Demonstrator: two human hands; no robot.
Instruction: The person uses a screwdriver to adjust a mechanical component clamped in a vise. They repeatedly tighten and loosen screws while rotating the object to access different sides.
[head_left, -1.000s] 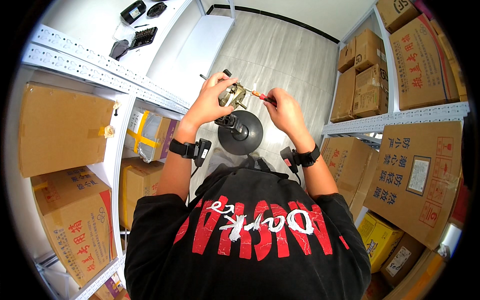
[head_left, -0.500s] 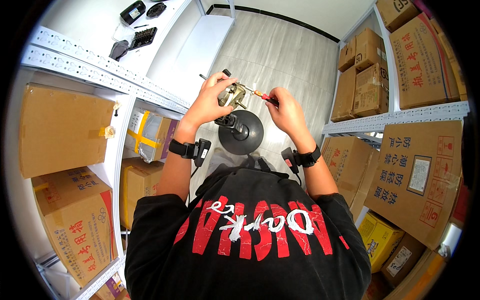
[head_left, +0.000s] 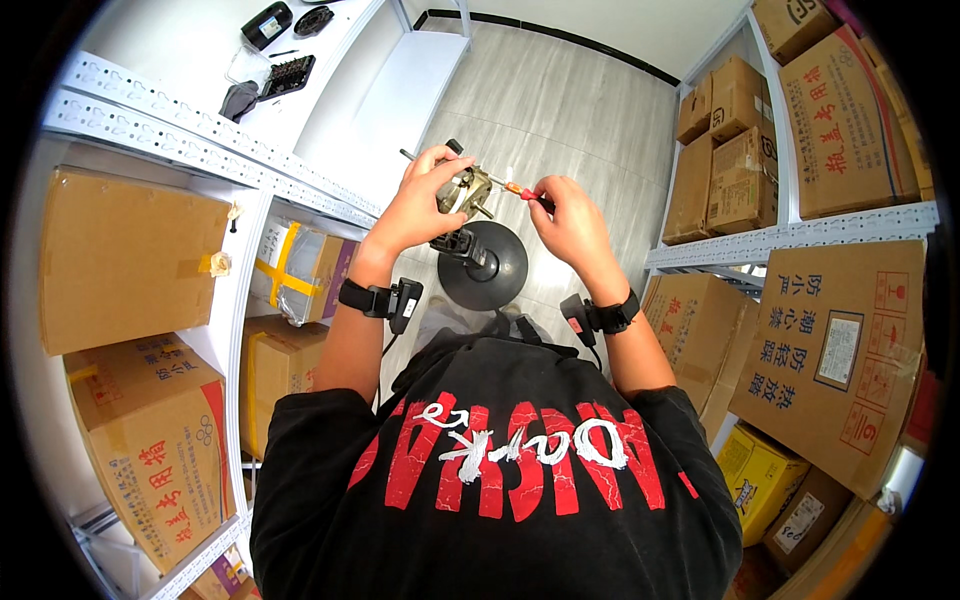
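Note:
My left hand [head_left: 425, 198] is closed round a metal motor [head_left: 470, 192] with a brass-coloured housing and a thin shaft sticking out. It sits on a black neck [head_left: 458, 243] above a round black base [head_left: 498, 275], like the head of a stand fan. In my right hand [head_left: 568, 218] is a screwdriver [head_left: 530, 194] with a red, black and orange handle, pinched between thumb and fingers. Its shank points left to the motor's right side. Whether the tip sits in a screw is too small to tell.
On the white shelf at upper left lie a bit set [head_left: 287, 77], a black cylindrical cover [head_left: 266, 24] and a round black part [head_left: 314, 20]. Cardboard boxes [head_left: 130, 262] fill the racks on the left, and more boxes [head_left: 830, 350] those on the right.
My right hand and the screwdriver have shifted very slightly left, and the handle seems turned a little. My left hand and the motor stay almost where they were.

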